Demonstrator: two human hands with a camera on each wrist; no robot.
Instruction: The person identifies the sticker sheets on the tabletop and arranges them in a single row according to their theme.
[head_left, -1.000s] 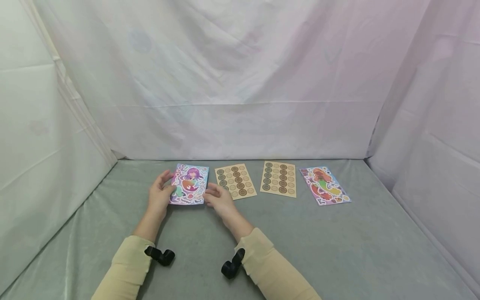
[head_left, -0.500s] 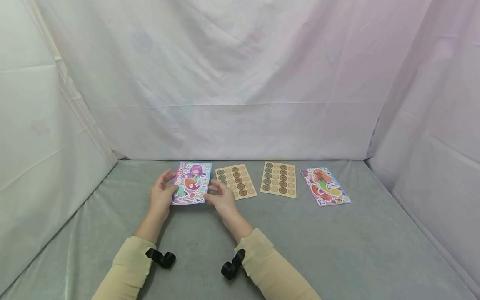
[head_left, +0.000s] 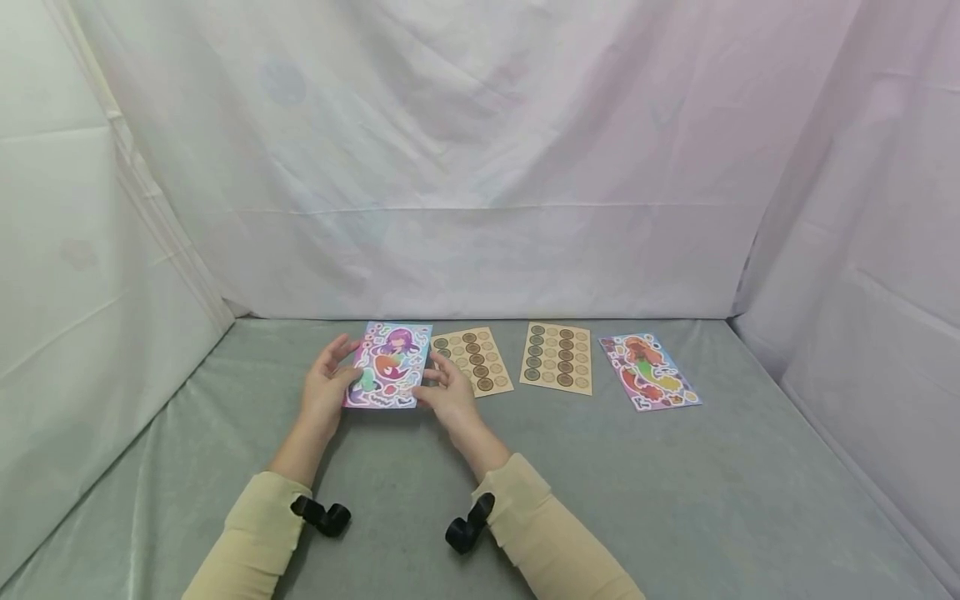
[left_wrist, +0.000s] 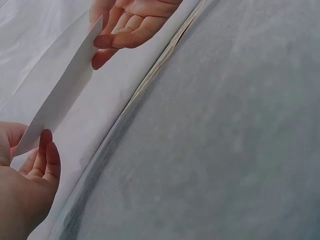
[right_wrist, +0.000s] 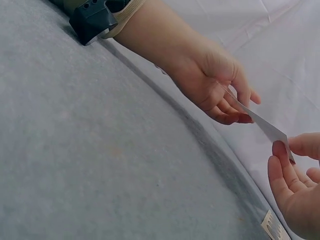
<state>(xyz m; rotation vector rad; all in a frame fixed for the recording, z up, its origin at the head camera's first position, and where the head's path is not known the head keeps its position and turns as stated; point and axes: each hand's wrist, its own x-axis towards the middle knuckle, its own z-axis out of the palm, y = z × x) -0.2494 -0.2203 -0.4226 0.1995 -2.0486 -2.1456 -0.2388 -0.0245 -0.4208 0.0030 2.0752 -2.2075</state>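
Mermaid sticker sheet is up off the grey cloth, left hand pinching its left edge, right hand its right. Likely light, bendy, easily creased; side edges suit gripping. White curtain limits far side; more room toward sleeves.

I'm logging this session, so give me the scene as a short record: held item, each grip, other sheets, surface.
Held item: mermaid-print sheet, raised and tilted
Left grip: pinches its left edge
Right grip: pinches its right edge
Other sheets: left tan sheet, right tan sheet, far-right colourful sheet
Surface: grey cloth
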